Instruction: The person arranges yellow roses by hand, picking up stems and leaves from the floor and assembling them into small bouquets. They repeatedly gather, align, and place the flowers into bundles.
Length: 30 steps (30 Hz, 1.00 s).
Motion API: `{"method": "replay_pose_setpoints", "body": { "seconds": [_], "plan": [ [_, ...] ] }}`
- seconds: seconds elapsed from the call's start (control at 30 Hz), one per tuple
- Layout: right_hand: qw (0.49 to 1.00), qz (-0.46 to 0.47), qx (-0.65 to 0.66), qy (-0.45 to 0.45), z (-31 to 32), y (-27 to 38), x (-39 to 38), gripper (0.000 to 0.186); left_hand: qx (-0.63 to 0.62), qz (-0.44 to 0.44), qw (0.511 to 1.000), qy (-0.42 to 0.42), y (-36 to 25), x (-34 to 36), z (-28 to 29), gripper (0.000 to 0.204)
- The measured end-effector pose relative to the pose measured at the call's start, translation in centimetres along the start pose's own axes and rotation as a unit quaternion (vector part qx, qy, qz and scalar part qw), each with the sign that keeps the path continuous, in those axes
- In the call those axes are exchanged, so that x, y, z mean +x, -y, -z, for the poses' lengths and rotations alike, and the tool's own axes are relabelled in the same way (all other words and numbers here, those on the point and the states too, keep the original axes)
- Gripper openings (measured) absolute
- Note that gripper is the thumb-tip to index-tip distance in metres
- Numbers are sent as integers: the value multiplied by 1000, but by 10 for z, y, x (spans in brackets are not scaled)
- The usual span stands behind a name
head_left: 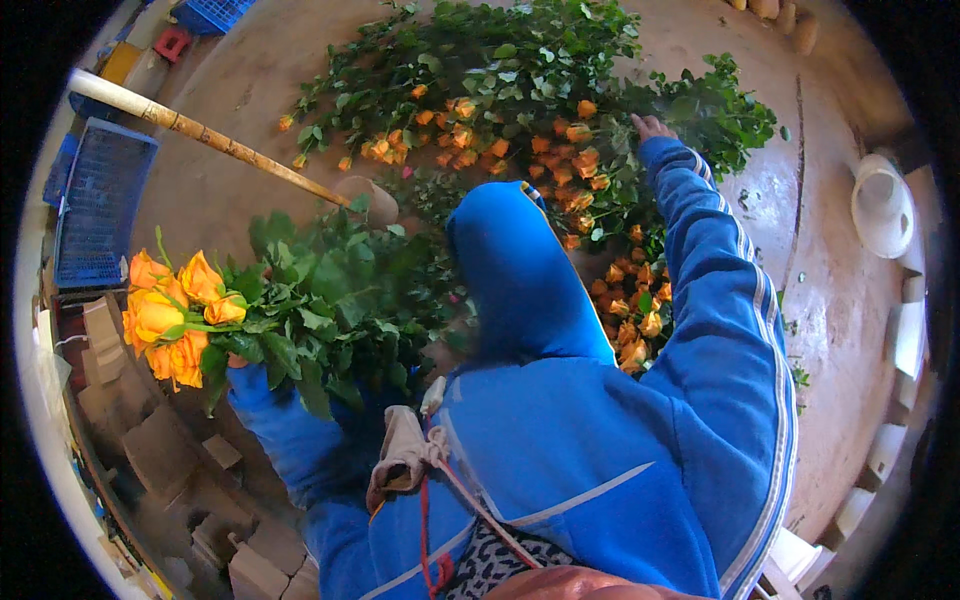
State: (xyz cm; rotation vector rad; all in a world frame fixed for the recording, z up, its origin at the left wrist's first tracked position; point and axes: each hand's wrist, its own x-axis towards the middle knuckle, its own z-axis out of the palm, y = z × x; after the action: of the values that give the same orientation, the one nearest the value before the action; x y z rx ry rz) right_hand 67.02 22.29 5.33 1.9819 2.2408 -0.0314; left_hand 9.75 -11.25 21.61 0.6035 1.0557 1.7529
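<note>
At the left, my left hand (238, 360) is closed around the leafy stems of a bunch of orange-yellow roses (158, 315). Its fingers are mostly hidden under the leaves and the blue sleeve. The blooms face left and the stems run right, toward my knee. My right arm stretches far forward. My right hand (653, 127) is at the right part of a large heap of cut roses (575, 160), among green leaves; its fingers look apart, with no rose visibly gripped. Orange blooms in the heap point toward me and the leafy stems lie beyond them.
More orange roses (630, 310) lie beside my bent knee (510, 270). A bamboo pole (210, 135) slants in from the upper left, near a stump-like post (372, 200). Blue crates (105, 205) and cardboard pieces (165, 450) line the left. A white tub-like object (882, 208) is at the right.
</note>
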Motion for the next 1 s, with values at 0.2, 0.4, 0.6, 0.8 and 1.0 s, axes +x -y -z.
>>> {"method": "replay_pose_setpoints", "body": {
  "seconds": [0.2,0.4,0.6,0.8,1.0],
  "plan": [
    [992,-22,80,95,-45,2,22,49,68,-5,998,-10,2,21,9,54],
    [866,197,458,-49,61,161,3,33,185,-57,981,-21,11,39,29,54],
    [658,510,539,-129,179,382,-144,51,356,-160,921,-4,17,62,36,55],
    [681,489,541,-67,200,438,-187,39,550,-258,792,60,13,38,51,64],
    [739,408,536,-18,197,439,-183,30,197,-154,968,26,26,26,99,55]
  ]
}}
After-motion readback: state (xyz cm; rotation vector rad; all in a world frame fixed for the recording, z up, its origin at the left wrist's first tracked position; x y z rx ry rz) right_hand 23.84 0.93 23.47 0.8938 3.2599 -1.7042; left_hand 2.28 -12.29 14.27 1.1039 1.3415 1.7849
